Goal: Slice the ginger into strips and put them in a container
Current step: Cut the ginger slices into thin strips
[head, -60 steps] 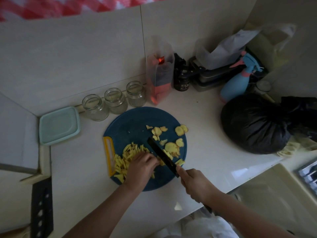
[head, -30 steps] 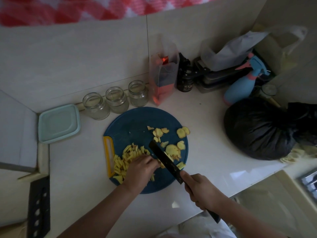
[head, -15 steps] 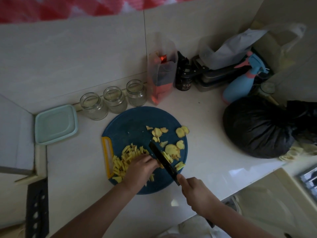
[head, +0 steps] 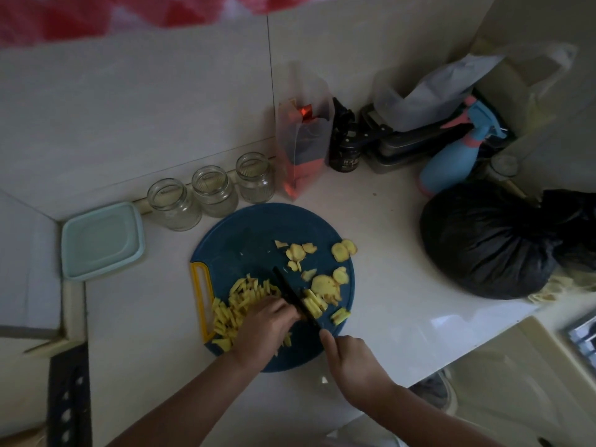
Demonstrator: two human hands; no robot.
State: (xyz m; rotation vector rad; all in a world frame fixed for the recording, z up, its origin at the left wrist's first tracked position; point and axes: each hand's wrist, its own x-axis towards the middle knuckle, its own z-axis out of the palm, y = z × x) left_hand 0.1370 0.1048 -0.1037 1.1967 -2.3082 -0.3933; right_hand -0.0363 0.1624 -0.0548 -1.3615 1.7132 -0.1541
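Note:
A round blue cutting board [head: 245,240] with a yellow handle lies on the white counter. Cut ginger strips [head: 235,301] are piled at its left. Flat ginger slices [head: 325,283] are scattered on its right half. My right hand [head: 351,359] grips the handle of a black knife [head: 295,298], whose blade points up-left and rests on the board. My left hand [head: 264,327] presses down just left of the blade, fingers curled over ginger that I cannot see clearly. A pale green lidded container [head: 101,240] sits on the counter to the board's left.
Three glass jars [head: 209,190] stand in a row behind the board. A clear pouch [head: 303,140], a dark bottle [head: 345,146], a blue spray bottle [head: 451,156] and a full black bag [head: 490,243] crowd the back right. The counter edge runs close at the lower right.
The knife has kept chopping in place beside my left hand, shifting slightly along the ginger. A few freshly cut strips lie right of the blade. The head view wobbled a little.

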